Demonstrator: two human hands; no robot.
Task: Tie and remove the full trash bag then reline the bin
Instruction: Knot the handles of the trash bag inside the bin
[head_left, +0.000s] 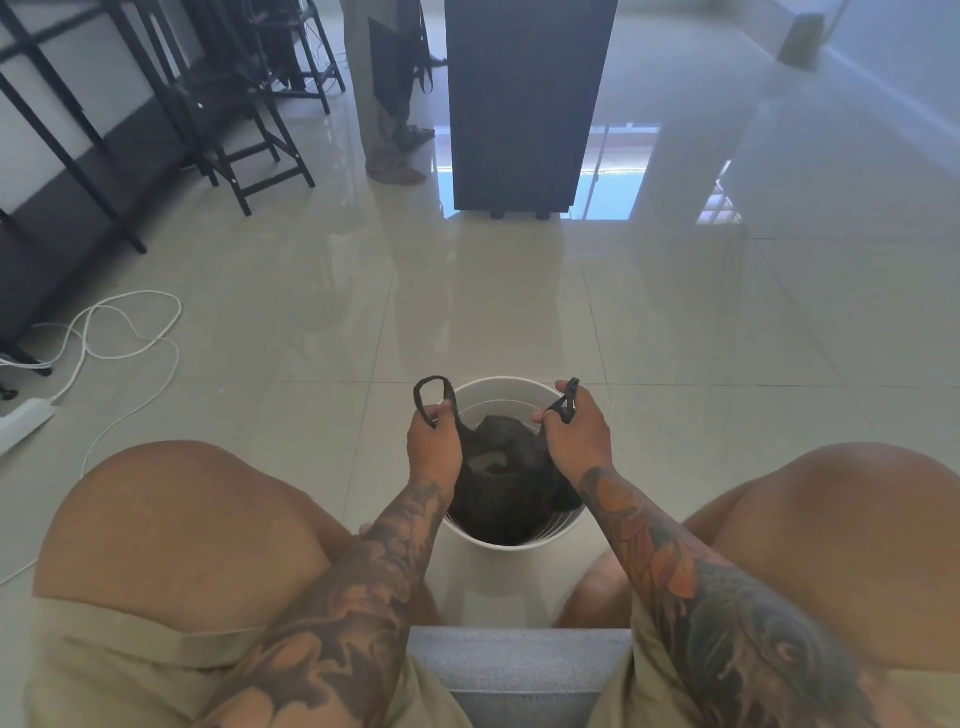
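Note:
A round white bin (498, 387) stands on the tiled floor between my knees. Inside it sits a black trash bag (501, 483), bunched and dark, with two loop handles pulled up above the rim. My left hand (434, 441) is closed on the left handle (428, 387), whose loop sticks up over the bin's left edge. My right hand (574, 423) pinches the right handle (569, 397) over the bin's right side. Both handles are held apart, not knotted. The bag's contents are hidden.
I sit on a grey cushion (519, 670) with my knees on either side of the bin. White cables (119, 332) and a power strip (23, 418) lie at the left. Black stools (249, 140), a dark cabinet (519, 104) and a standing person's legs (389, 130) are farther ahead.

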